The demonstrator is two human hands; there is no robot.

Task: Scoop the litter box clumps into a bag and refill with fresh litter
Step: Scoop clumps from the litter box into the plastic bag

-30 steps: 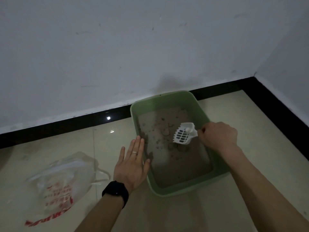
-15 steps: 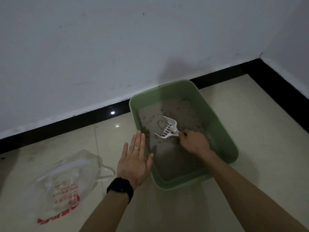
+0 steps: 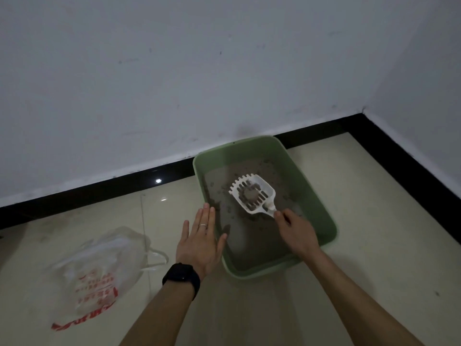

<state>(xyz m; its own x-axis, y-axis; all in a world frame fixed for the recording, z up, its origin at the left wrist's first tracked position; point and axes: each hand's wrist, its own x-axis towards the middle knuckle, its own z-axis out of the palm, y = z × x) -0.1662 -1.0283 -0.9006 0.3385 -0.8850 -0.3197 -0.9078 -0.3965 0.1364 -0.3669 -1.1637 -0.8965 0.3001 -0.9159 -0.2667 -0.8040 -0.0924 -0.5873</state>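
Head camera looks down on a person's two bare hands at work over a pale green plastic litter box [image 3: 262, 272], a rectangular tub with rounded corners that sits on a glossy cream tiled floor [image 3: 374, 221], its far end close against a black skirting board [image 3: 99, 193] below a white wall [image 3: 174, 83]. Inside the box lies a shallow bed of grey-brown litter [image 3: 249, 243], dotted with small dark lumps toward the far end and the left wall. The right hand [image 3: 296, 233] curls around the handle of a white slotted scoop [image 3: 267, 189], held above the litter near the middle of the box with its toothed front edge pointing toward the far left corner; a round, dark clump [image 3: 250, 194] sits in the scoop's bowl amid loose grains. The left hand [image 3: 199, 243] is flat, palm down, fingers straight and close together and thumb spread, just beside the box's left rim with the thumb tip reaching over it; whether the palm touches the floor cannot be told. A pale ring [image 3: 203, 225] shows on one finger and a black watch [image 3: 182, 274] bands the wrist. Well to the left, a crumpled translucent plastic bag [image 3: 99, 270] with red printing lies on the tiles, its handles trailing toward the box.
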